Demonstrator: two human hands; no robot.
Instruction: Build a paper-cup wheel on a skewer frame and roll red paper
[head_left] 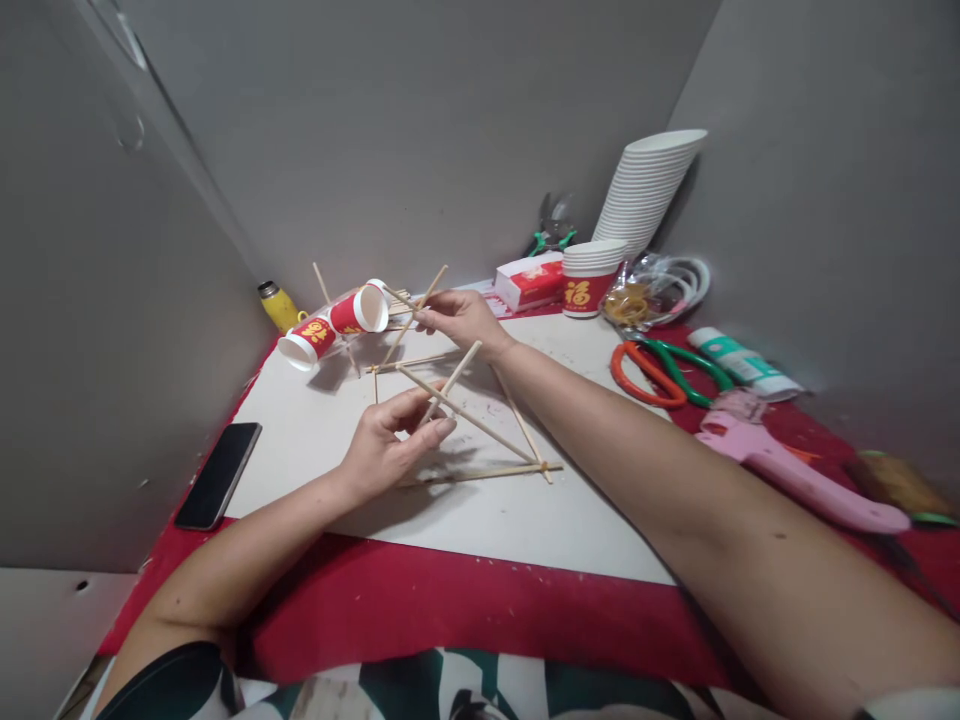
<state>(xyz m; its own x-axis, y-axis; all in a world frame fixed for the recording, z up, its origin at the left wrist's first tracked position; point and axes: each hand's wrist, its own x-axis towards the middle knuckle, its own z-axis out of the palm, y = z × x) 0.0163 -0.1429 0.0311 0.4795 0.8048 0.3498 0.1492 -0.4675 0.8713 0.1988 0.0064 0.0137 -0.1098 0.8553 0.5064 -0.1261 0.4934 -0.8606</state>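
My left hand (pixel 394 440) pinches a pair of crossed thin wooden sticks (pixel 480 417) near their crossing, above the white board. Further back, my right hand (pixel 466 318) grips another crossed pair of wooden sticks (pixel 431 290) between thumb and fingers. Both pairs seem to belong to a stick frame (pixel 487 473) standing on the board, its near right corner bound with something yellowish. Two red paper cups (pixel 352 315) with white rims lie on their sides at the back left, with sticks around them. My hands and right forearm hide parts of the frame.
A phone (pixel 218 475) lies left, a yellow bottle (pixel 278 306) behind it. Along the back right stand a red-white box (pixel 529 280), stacked paper cups (pixel 651 190) and green-handled pliers (pixel 553 228). Scissors (pixel 651 372) and a pink glue gun (pixel 806 470) lie right. Grey walls enclose the table.
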